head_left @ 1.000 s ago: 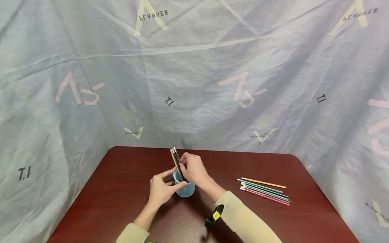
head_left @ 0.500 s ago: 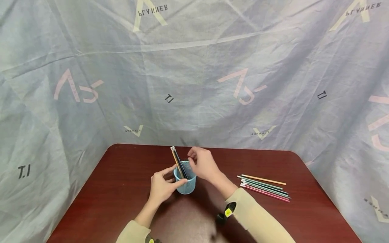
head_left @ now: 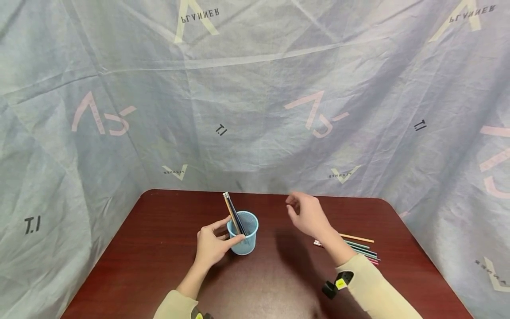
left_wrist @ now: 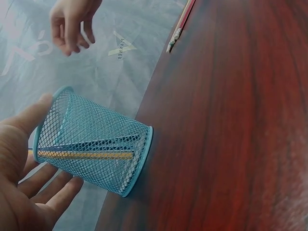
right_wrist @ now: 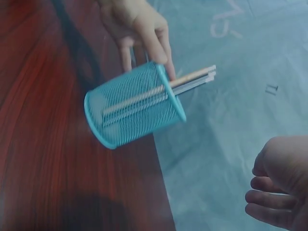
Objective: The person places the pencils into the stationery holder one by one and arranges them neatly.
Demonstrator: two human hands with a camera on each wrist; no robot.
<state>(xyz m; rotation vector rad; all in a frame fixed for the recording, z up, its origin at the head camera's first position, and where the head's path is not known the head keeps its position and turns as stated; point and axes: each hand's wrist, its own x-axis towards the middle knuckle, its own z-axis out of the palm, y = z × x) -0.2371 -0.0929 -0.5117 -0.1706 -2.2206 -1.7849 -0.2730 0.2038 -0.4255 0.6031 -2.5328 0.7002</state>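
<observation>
Blue mesh cup (head_left: 244,246) | left hand (head_left: 212,246) still grips it | right hand (head_left: 311,216) relaxed, moved farther right

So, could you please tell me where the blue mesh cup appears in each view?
Head: blue mesh cup, below centre.
Left wrist: blue mesh cup, left of centre, rim leftward.
Right wrist: blue mesh cup, slightly left of centre, rim rightward.
Shared landmark: the left hand, at the rim in every view.
</observation>
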